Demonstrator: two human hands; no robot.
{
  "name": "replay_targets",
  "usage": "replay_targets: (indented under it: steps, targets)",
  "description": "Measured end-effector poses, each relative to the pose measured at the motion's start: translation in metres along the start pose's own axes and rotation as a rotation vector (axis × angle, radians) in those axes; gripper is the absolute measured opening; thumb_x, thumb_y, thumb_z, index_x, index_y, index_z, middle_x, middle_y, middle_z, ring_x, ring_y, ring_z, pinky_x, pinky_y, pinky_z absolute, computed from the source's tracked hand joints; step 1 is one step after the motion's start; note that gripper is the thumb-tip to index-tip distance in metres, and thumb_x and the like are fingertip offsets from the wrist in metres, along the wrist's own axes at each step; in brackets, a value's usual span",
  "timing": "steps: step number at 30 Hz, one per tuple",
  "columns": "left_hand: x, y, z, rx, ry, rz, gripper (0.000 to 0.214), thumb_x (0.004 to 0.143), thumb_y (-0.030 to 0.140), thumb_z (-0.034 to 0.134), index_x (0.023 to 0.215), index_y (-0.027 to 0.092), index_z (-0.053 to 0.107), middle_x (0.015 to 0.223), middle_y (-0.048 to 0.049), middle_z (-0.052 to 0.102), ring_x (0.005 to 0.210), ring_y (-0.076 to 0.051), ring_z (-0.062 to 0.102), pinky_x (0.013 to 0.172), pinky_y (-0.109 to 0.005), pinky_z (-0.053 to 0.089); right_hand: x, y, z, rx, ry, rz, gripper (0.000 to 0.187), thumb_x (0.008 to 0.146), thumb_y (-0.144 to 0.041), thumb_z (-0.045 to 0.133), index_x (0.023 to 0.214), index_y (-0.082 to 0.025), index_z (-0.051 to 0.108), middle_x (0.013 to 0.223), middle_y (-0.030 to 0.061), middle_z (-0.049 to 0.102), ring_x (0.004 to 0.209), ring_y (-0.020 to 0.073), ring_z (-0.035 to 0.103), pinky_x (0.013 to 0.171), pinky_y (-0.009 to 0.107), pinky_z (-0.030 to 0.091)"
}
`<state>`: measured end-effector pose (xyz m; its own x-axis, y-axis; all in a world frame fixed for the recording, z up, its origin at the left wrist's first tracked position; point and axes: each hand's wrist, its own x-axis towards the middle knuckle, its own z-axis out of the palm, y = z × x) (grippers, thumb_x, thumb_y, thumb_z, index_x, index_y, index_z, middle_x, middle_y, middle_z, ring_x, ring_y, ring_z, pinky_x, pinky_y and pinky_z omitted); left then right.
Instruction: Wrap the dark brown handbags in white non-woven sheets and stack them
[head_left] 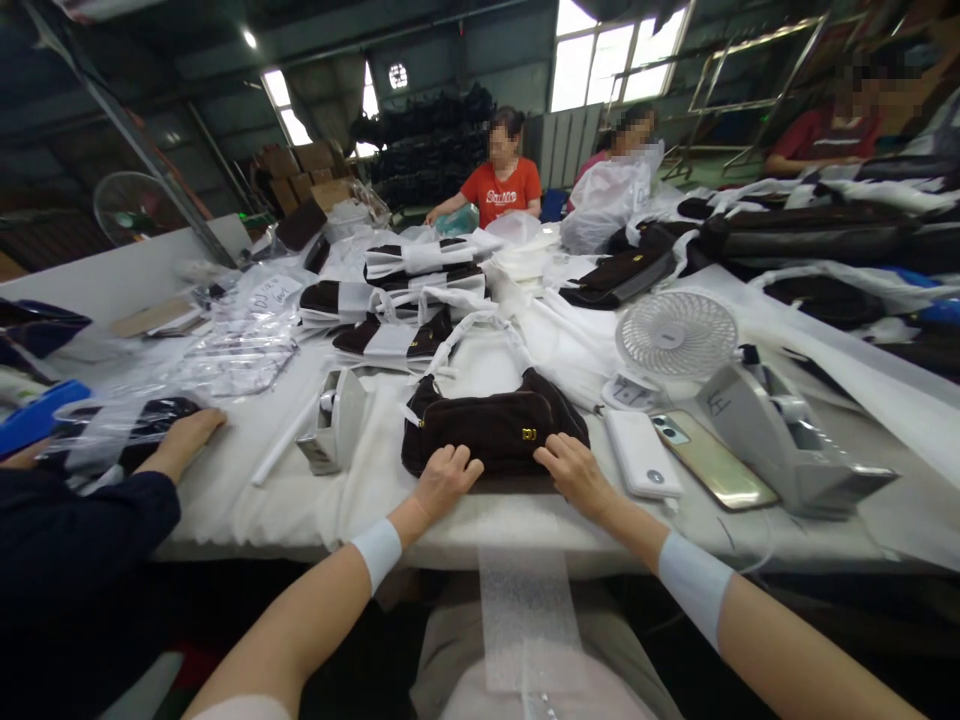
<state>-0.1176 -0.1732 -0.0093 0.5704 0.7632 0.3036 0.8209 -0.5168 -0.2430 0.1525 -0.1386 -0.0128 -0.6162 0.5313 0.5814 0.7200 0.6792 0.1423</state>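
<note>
A dark brown handbag lies in front of me on the white-covered table, its wrapped white strap arched away behind it. My left hand is closed on the bag's near edge, left of centre, with the fingers curled over it. On the right, my right hand pinches the same edge just beside a small gold emblem. Under the bag's near edge, a strip of thin white foam sheet hangs down over my lap.
Left of the bag stands a grey tape dispenser. A power bank, a phone, a small fan and another dispenser sit right. Wrapped bags pile up behind. A co-worker's hand rests at left; other people sit across.
</note>
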Motion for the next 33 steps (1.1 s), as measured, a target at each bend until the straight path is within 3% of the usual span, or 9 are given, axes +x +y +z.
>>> replay_targets:
  steps: [4, 7, 10, 13, 16, 20, 25, 29, 33]
  targets:
    - [-0.004, -0.008, 0.009, 0.013, 0.005, 0.022, 0.030, 0.093, 0.013, 0.043, 0.117, 0.026, 0.058, 0.107, -0.0089, 0.055, 0.085, -0.020, 0.052, 0.075, -0.035, 0.043, 0.001, 0.008, -0.007, 0.004, -0.021, -0.046, 0.026, 0.087, -0.004, 0.044, 0.091, -0.019, 0.064, 0.081, 0.0054, 0.052, 0.075, 0.0196, 0.042, 0.070, 0.032, 0.032]
    - [-0.008, -0.013, 0.010, 0.012, 0.000, 0.017, 0.041, 0.090, 0.010, 0.044, 0.125, 0.029, 0.054, 0.123, -0.0114, 0.052, 0.092, -0.021, 0.052, 0.082, -0.038, 0.043, -0.004, 0.009, -0.008, 0.004, -0.037, -0.024, 0.022, 0.088, -0.015, 0.053, 0.107, -0.015, 0.064, 0.096, 0.0107, 0.057, 0.087, 0.0232, 0.048, 0.079, 0.035, 0.039]
    - [-0.012, -0.015, 0.005, 0.003, -0.001, 0.014, 0.047, 0.088, 0.011, 0.048, 0.132, 0.027, 0.050, 0.130, -0.0134, 0.049, 0.099, -0.024, 0.051, 0.092, -0.043, 0.040, -0.008, 0.010, -0.008, -0.023, -0.078, -0.051, 0.041, 0.085, -0.031, 0.064, 0.121, -0.011, 0.059, 0.122, 0.0194, 0.056, 0.109, 0.0317, 0.048, 0.094, 0.045, 0.039]
    - [-0.010, -0.015, -0.003, 0.009, -0.033, 0.020, 0.049, 0.089, 0.024, 0.053, 0.137, 0.023, 0.046, 0.133, -0.0160, 0.048, 0.107, -0.028, 0.049, 0.098, -0.049, 0.036, -0.003, 0.011, -0.007, -0.099, -0.088, -0.097, 0.046, 0.086, -0.024, 0.062, 0.130, -0.012, 0.056, 0.134, 0.0209, 0.053, 0.116, 0.0333, 0.047, 0.101, 0.050, 0.036]
    - [-0.001, -0.011, -0.009, 0.047, -0.060, 0.013, 0.049, 0.089, 0.029, 0.053, 0.136, 0.020, 0.046, 0.131, -0.0178, 0.050, 0.108, -0.029, 0.049, 0.095, -0.048, 0.038, 0.004, 0.011, -0.006, -0.191, -0.065, -0.115, 0.047, 0.088, -0.010, 0.054, 0.135, -0.014, 0.054, 0.135, 0.0209, 0.054, 0.115, 0.0315, 0.050, 0.099, 0.049, 0.038]
    - [0.012, -0.008, -0.010, 0.100, -0.031, 0.002, 0.045, 0.088, 0.019, 0.049, 0.132, 0.015, 0.048, 0.126, -0.0196, 0.053, 0.102, -0.029, 0.053, 0.088, -0.047, 0.043, 0.012, 0.016, -0.007, -0.287, -0.068, -0.126, 0.053, 0.088, -0.006, 0.050, 0.140, -0.018, 0.049, 0.140, 0.0189, 0.052, 0.115, 0.0311, 0.052, 0.097, 0.048, 0.040]
    - [0.023, -0.005, -0.012, 0.150, 0.014, 0.007, 0.041, 0.089, 0.011, 0.042, 0.130, 0.013, 0.048, 0.120, -0.0179, 0.057, 0.108, -0.029, 0.054, 0.097, -0.050, 0.041, 0.018, 0.031, -0.005, -0.279, -0.113, -0.155, 0.062, 0.084, -0.007, 0.053, 0.144, -0.019, 0.045, 0.141, 0.0191, 0.051, 0.113, 0.0313, 0.054, 0.094, 0.047, 0.043]
    - [0.030, -0.004, -0.008, 0.166, 0.023, 0.017, 0.035, 0.093, 0.011, 0.036, 0.125, 0.012, 0.050, 0.112, -0.0178, 0.060, 0.096, -0.026, 0.058, 0.085, -0.046, 0.047, 0.020, 0.037, -0.001, -0.249, -0.133, -0.190, 0.064, 0.081, -0.010, 0.055, 0.144, -0.015, 0.045, 0.135, 0.0225, 0.055, 0.108, 0.0322, 0.056, 0.091, 0.047, 0.044]
    - [0.035, -0.014, -0.006, 0.147, 0.041, 0.090, 0.030, 0.096, 0.013, 0.033, 0.117, 0.015, 0.054, 0.091, -0.0099, 0.060, 0.077, -0.021, 0.057, 0.071, -0.036, 0.047, 0.019, 0.039, -0.001, -0.161, -0.121, -0.199, 0.072, 0.076, -0.017, 0.061, 0.145, -0.011, 0.043, 0.139, 0.0250, 0.050, 0.117, 0.0348, 0.052, 0.096, 0.050, 0.041]
